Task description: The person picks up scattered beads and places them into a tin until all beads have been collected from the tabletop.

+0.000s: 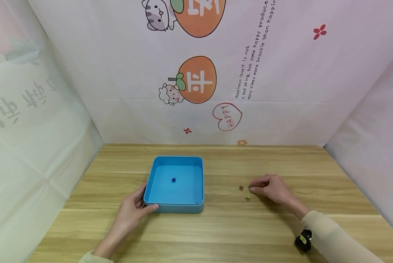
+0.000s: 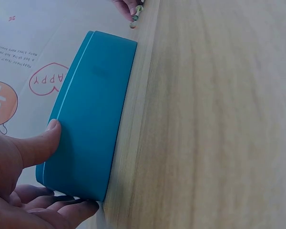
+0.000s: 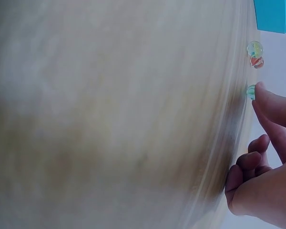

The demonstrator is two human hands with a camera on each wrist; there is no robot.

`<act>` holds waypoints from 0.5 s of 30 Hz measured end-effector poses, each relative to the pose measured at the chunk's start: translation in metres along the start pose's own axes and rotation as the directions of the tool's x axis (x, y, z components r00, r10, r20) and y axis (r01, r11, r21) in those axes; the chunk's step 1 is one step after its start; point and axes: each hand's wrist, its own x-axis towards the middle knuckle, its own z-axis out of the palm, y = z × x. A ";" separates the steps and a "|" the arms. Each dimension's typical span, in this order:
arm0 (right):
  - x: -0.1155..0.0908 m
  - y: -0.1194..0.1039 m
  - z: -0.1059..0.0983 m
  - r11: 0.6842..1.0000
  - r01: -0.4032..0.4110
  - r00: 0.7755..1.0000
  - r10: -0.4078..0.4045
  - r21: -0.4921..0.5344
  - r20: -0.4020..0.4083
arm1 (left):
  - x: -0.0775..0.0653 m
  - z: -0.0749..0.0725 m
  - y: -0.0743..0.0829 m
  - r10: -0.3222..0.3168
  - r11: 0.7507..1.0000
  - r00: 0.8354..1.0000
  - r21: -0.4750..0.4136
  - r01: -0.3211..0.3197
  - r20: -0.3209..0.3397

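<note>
A square blue box [image 1: 180, 208] with an open top stands on the table, a dark blue marble [image 1: 173, 179] on its floor. My left hand [image 1: 129, 211] grips the box's near left corner, thumb [image 2: 45, 143] against the front wall and fingers round the left side. To the right of the box, my right hand [image 1: 273, 188] pinches a green marble [image 3: 250, 92] between thumb and forefinger at the tabletop. Close by lie a reddish-brown marble [image 1: 241, 188] and a clear yellow-green marble [image 1: 247, 198]. The right hand's other fingers are curled in.
The wooden table [image 1: 222, 233] is walled by printed white cloth [image 1: 275, 120] at the back and both sides. A black strapped device [image 1: 303, 241] sits at my right wrist, beside the cream sleeve [image 1: 334, 233].
</note>
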 end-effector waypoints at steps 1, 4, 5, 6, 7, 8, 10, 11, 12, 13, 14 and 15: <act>0.000 0.000 0.000 1.000 0.004 1.000 -0.004 -0.005 -0.002 | 0.000 0.000 0.000 0.000 1.000 1.000 -0.002 0.000 0.000; 0.000 0.000 0.000 1.000 0.013 1.000 -0.013 -0.015 -0.006 | 0.000 0.001 0.000 -0.002 1.000 1.000 -0.004 0.002 -0.003; 0.000 0.000 0.000 1.000 0.014 1.000 -0.014 -0.016 -0.008 | 0.000 0.001 0.000 -0.003 1.000 1.000 -0.003 0.003 -0.004; 0.000 0.001 0.000 1.000 0.014 1.000 -0.014 -0.017 -0.009 | 0.000 0.001 0.000 -0.004 1.000 1.000 -0.003 0.004 -0.005; 0.000 0.001 0.000 1.000 0.012 1.000 -0.012 -0.017 -0.011 | 0.000 0.001 0.000 -0.004 1.000 1.000 -0.003 0.004 -0.006; 0.000 0.001 0.000 1.000 0.009 1.000 -0.009 -0.017 -0.011 | 0.000 0.001 0.000 -0.004 1.000 1.000 -0.003 0.004 -0.007; 0.000 0.001 0.000 1.000 0.002 1.000 -0.003 -0.020 -0.015 | 0.000 0.001 0.000 -0.005 1.000 1.000 -0.007 0.005 -0.006; 0.000 0.001 0.000 1.000 0.001 1.000 -0.001 -0.021 -0.017 | 0.000 0.001 0.000 -0.006 1.000 1.000 -0.008 0.006 -0.007; -0.001 0.001 0.000 1.000 -0.001 1.000 0.000 -0.021 -0.018 | 0.000 0.001 -0.001 -0.005 1.000 1.000 -0.008 0.005 -0.007; -0.001 0.001 0.000 1.000 -0.002 1.000 0.002 -0.020 -0.018 | 0.001 0.001 -0.001 -0.004 1.000 1.000 -0.008 0.004 -0.008; -0.001 0.000 0.000 1.000 -0.004 1.000 0.003 -0.018 -0.020 | 0.001 0.001 -0.001 -0.004 1.000 1.000 -0.009 0.004 -0.007; -0.002 0.000 -0.001 1.000 -0.006 1.000 0.005 -0.015 -0.021 | 0.001 0.001 -0.002 -0.004 1.000 1.000 -0.010 0.004 -0.007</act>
